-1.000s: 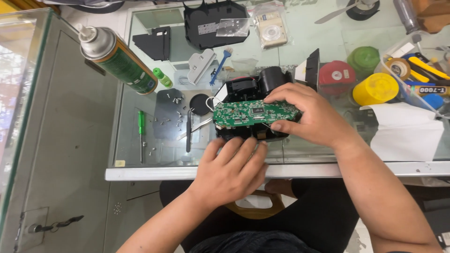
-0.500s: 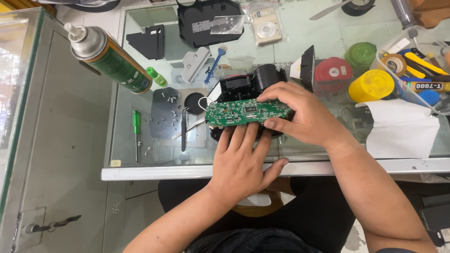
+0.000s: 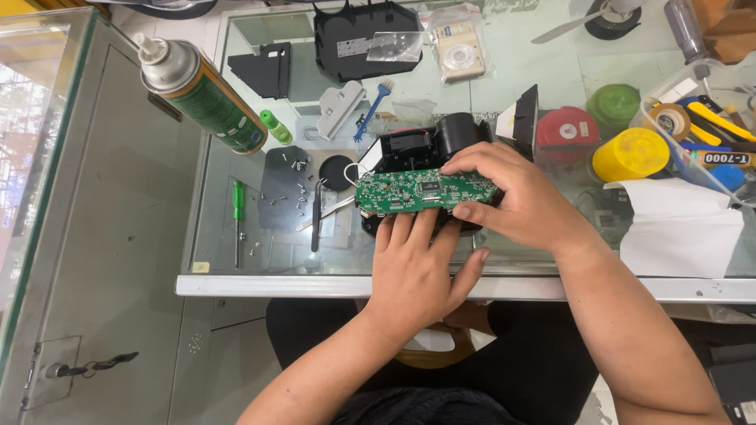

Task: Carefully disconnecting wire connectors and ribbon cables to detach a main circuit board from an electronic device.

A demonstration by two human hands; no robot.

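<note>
On the glass counter (image 3: 236, 267), right of a green spray can (image 3: 206, 98), a green rectangular circuit board (image 3: 425, 191), long axis left-to-right atop a black plastic housing (image 3: 417, 145), is being propped underneath by the left hand (image 3: 413, 275), fingers flat, and pinched at its right end by the right hand (image 3: 524, 205).

Bright, even daylight from above. Soft glare and pale reflections across the glass tabletop (image 3: 236, 260). Faint shadows under both hands. Sharp in the middle, slightly bent and stretched toward the edges.
</note>
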